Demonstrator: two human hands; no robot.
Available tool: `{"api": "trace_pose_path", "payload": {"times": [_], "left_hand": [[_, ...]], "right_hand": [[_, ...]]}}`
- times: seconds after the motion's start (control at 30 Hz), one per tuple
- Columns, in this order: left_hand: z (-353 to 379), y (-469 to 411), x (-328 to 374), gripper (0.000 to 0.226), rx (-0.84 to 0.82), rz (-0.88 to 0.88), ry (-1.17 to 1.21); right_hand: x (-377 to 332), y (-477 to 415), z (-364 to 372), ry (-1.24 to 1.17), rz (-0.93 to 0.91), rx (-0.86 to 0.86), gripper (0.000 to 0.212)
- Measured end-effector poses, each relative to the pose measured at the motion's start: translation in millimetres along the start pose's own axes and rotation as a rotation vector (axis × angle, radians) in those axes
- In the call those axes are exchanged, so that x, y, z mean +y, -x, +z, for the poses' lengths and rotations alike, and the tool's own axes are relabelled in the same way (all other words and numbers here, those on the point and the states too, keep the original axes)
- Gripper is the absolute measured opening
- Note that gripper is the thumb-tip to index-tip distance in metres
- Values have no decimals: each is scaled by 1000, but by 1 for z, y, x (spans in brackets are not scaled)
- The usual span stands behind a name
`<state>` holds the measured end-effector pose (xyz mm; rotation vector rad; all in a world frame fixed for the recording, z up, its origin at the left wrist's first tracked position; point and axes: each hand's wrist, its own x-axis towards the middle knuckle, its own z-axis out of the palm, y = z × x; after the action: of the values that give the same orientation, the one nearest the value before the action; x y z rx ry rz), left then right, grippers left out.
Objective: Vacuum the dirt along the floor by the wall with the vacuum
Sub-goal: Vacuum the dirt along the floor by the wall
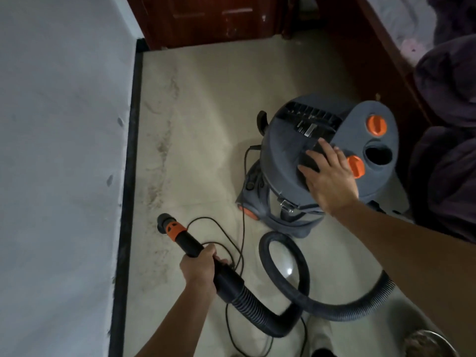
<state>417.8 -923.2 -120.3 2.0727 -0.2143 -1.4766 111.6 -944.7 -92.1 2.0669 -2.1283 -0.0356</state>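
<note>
The vacuum (327,161), a grey drum with a grey lid, stood upright on the pale floor (211,99). The right hand (329,176) lay flat on the vacuum's lid, fingers straight and spread, grasping nothing. Its fingertips rested over the black handle in the middle of the lid, just beside two orange knobs (376,125).

To the left of the vacuum and nearer the person, the left hand (199,269) was clenched round the black wand (188,243) at the end of the hose (283,305), fingers wrapped fully about it. The wand's orange collar and grey tip pointed away from the vacuum, toward the wall (59,150). Whether the tip touched the floor could not be told. The ribbed hose curled in a loop on the floor just in front of the vacuum's base. A thin black cord (239,243) lay in loose loops between the vacuum and the wand.

The dirt (159,161) showed as a brownish, smeared streak on the floor well to the left of the vacuum, running alongside the black baseboard (130,176) at the foot of the wall. Beyond the vacuum stood a dark red wooden door (206,16). To the vacuum's right lay a dark purple blanket (448,99). A metal bowl (430,341) sat nearer the person than the vacuum, partly cut off by the picture's edge.
</note>
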Motion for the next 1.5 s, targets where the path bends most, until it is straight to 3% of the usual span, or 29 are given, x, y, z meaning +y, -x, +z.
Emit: {"api": "trace_pose_path", "payload": {"times": [0.57,0.73,0.87,0.97,1.07,1.17,1.23,1.37,1.5], "left_hand": [[87,-13,33,11,213,-40,58],[94,-7,19,11,236,-93,151],[86,2,2,14,259,-130,142],[72,2,-9,16,260,-133,161],[49,4,-20,16,267,-155,207],[19,1,-31,14,271,-165,265],[-2,-4,-40,14,265,-175,328],[-45,-18,-59,16,222,-206,421],[-112,-39,-77,14,189,-208,460]], "right_hand": [[89,-218,35,-35,-21,-60,27],[100,-233,36,-61,-113,-41,36],[67,-186,45,-170,-285,-24,52],[27,-115,69,-302,-320,-281,48],[-1,-38,96,-379,-150,-694,33],[-29,27,104,-451,-63,-981,45],[-61,65,95,-579,-118,-1094,50],[-138,113,57,-924,-93,-1264,38],[-206,147,30,-975,-69,-1302,49]]}}
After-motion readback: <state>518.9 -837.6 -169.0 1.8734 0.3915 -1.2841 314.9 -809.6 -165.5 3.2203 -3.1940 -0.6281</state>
